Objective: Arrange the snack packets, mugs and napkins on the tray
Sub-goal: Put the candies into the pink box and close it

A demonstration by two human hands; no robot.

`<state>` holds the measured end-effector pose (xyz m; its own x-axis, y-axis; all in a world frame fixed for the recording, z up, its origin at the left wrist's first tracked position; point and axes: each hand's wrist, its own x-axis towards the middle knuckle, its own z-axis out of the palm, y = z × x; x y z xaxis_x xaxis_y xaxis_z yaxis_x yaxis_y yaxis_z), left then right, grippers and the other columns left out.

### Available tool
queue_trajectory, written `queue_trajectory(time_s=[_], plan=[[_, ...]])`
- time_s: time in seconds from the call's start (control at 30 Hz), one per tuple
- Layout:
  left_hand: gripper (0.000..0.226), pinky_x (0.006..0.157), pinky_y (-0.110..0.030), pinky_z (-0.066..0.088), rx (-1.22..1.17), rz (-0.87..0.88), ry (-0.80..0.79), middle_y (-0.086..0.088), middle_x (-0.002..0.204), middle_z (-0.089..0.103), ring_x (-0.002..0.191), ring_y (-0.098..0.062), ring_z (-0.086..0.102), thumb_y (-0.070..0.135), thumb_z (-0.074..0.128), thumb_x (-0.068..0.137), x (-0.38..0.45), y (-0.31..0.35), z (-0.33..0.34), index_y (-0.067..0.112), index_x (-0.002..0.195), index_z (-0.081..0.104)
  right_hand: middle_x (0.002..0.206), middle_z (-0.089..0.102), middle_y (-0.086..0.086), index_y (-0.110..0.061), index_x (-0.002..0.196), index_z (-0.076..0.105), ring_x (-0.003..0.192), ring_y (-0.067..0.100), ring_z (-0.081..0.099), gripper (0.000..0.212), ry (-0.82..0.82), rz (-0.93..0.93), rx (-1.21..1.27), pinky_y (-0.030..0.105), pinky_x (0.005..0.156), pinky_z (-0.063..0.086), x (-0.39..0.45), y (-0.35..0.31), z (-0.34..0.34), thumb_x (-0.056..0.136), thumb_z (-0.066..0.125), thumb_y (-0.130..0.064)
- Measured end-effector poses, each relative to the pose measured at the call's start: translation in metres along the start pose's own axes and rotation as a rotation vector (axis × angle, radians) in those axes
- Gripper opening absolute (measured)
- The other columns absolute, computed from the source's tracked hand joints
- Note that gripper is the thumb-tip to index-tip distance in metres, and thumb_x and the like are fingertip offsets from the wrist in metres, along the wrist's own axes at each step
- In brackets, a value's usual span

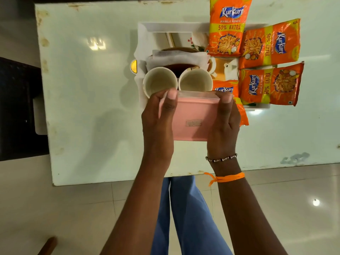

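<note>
I have a pink lidded box [191,118] clamped between both hands, the left hand [158,116] on its left end and the right hand [223,120] on its right end, thumbs pressed on the clear lid's far edge. It hangs above the near rim of the white tray [145,28], just in front of the two white mugs [159,80], which stand side by side, open and empty, rims nearly touching. Behind the mugs lie white napkins [176,58] over a dark round plate. Right of the mugs, four orange Kurkure packets [228,28] crowd the tray's right side, one partly hidden under my right hand, and two overhanging the tray's right edge.

I judge the step to be setting the box down, and the tray looks nearly full. To do it well I'd keep the box level, lower it slowly and avoid nudging the mug rims with my thumbs. The only open room on the tray seems to be its far left corner; the glass table [88,107] left of the tray is bare.
</note>
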<state>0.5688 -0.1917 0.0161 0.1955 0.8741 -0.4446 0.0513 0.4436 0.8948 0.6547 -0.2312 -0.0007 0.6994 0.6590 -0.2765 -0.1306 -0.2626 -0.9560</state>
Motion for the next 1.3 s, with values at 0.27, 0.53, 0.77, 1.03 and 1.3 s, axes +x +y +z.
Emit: queue_trajectory(time_s=[0.27, 0.53, 0.77, 1.03, 1.3], plan=[[0.025, 0.068, -0.021, 0.053, -0.008, -0.069, 0.049, 0.014, 0.088, 0.068, 0.083, -0.006, 0.066, 0.052, 0.046, 0.079, 0.015, -0.001, 0.011, 0.039, 0.094, 0.06, 0.075, 0.054, -0.011, -0.016, 0.088, 0.052, 0.063, -0.008, 0.052, 0.041, -0.123, -0.005, -0.117, 0.009, 0.056, 0.04, 0.034, -0.009, -0.007, 0.089, 0.037, -0.054], [0.027, 0.088, -0.035, 0.054, 0.134, -0.022, 0.137, -0.001, 0.114, 0.065, 0.105, -0.018, 0.062, 0.011, 0.058, 0.082, 0.088, 0.039, 0.017, 0.019, 0.108, 0.059, 0.115, 0.048, 0.015, -0.026, 0.082, 0.038, 0.115, 0.034, 0.05, 0.021, -0.132, 0.191, -0.112, 0.056, 0.095, 0.046, 0.11, -0.033, 0.007, 0.089, 0.051, -0.011], [0.036, 0.095, -0.037, 0.053, 0.382, 0.038, 0.105, -0.002, 0.12, 0.067, 0.111, -0.017, 0.061, 0.003, 0.058, 0.084, 0.172, 0.043, 0.014, 0.015, 0.117, 0.064, 0.115, 0.064, 0.014, -0.004, 0.115, 0.06, 0.109, 0.024, 0.059, 0.035, -0.15, 0.025, -0.449, 0.041, 0.094, 0.051, 0.182, -0.025, 0.031, 0.083, 0.048, 0.004], [0.041, 0.096, -0.031, 0.048, 0.684, -0.015, -0.089, -0.009, 0.125, 0.063, 0.117, -0.025, 0.057, -0.005, 0.044, 0.086, 0.211, 0.024, 0.011, 0.008, 0.121, 0.06, 0.114, 0.066, 0.025, 0.0, 0.11, 0.065, 0.104, 0.035, 0.061, 0.036, -0.266, 0.124, -0.603, 0.048, 0.095, 0.048, 0.214, 0.001, 0.05, 0.081, 0.044, 0.004], [0.043, 0.1, -0.039, 0.048, 0.72, -0.062, -0.129, -0.012, 0.12, 0.066, 0.113, -0.028, 0.059, -0.005, 0.041, 0.084, 0.219, 0.013, 0.007, 0.009, 0.12, 0.062, 0.086, 0.06, 0.013, 0.003, 0.105, 0.066, 0.083, 0.026, 0.052, 0.03, -0.257, 0.144, -0.648, 0.033, 0.077, 0.042, 0.22, 0.013, 0.052, 0.082, 0.045, 0.0]])
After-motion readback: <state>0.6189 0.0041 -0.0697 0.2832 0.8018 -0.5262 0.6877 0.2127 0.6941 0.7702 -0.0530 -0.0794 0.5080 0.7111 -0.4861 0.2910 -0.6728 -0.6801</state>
